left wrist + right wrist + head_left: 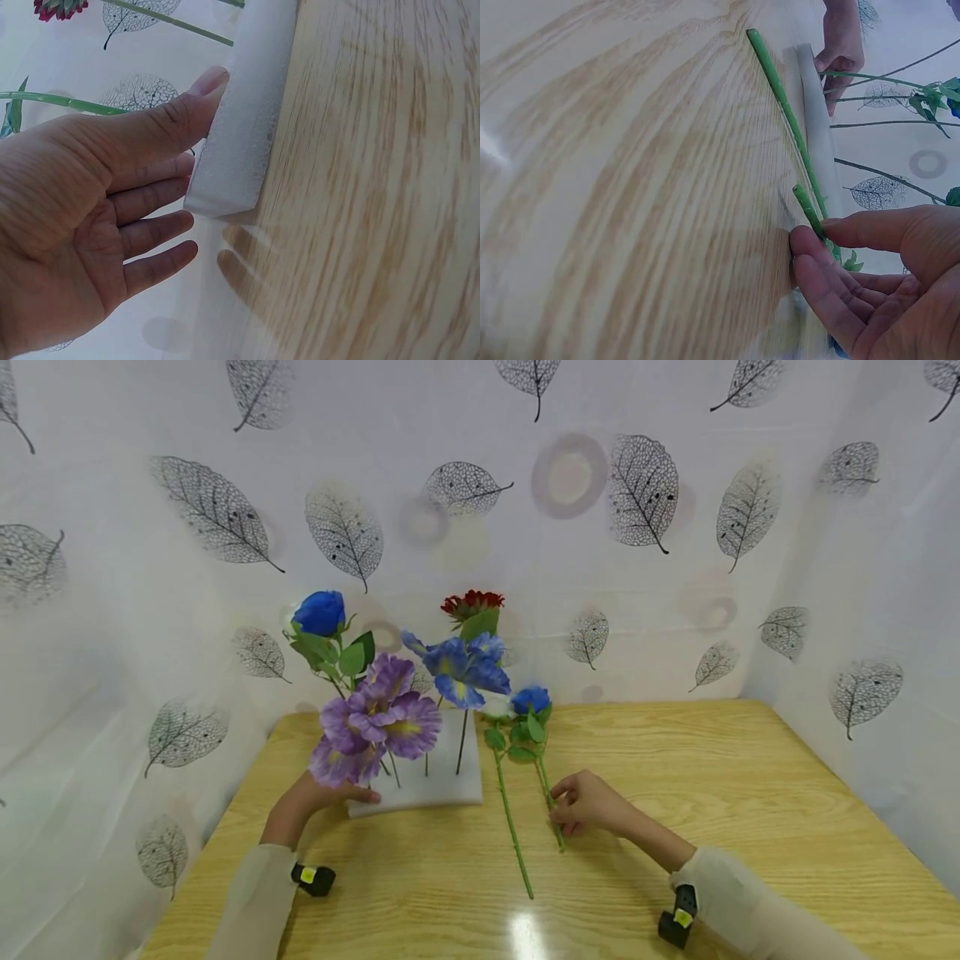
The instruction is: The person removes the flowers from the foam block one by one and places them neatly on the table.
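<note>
A white foam block holds several upright stems, among them a blue rose, a purple flower, a blue iris and a red flower. My left hand touches the block's left end; in the left wrist view the thumb of my left hand rests against the foam, fingers loosely extended. On the table, my right hand pinches the green stem of a second blue rose. The right wrist view shows my right hand with thumb and fingertips at that stem.
A white flower with a long green stem lies between the block and my right hand. Behind the wooden table hangs a white curtain printed with leaves.
</note>
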Demonstrator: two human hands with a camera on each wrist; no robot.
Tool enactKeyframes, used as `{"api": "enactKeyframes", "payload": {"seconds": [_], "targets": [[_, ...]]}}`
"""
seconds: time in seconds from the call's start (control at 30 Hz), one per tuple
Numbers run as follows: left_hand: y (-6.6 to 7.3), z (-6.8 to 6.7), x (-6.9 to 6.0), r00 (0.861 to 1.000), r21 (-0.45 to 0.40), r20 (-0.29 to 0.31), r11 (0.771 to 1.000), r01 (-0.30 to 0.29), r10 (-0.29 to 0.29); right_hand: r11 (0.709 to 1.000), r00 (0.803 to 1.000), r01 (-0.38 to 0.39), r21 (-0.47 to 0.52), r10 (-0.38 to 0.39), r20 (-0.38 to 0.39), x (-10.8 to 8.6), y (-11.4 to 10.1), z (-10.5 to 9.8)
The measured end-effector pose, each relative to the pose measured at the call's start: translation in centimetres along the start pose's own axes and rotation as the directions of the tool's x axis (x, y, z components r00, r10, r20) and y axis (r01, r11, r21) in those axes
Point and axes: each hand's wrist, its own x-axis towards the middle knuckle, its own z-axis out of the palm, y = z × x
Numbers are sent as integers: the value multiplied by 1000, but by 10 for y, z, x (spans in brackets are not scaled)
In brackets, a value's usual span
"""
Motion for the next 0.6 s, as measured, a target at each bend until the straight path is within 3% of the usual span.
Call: {"api": "enactKeyframes", "payload": {"seconds": [0.6], "targets": [[-3,2,0,999,-8,0,999,36,-36,999,999,-4,-48,2,-51,1,2,5]]}}
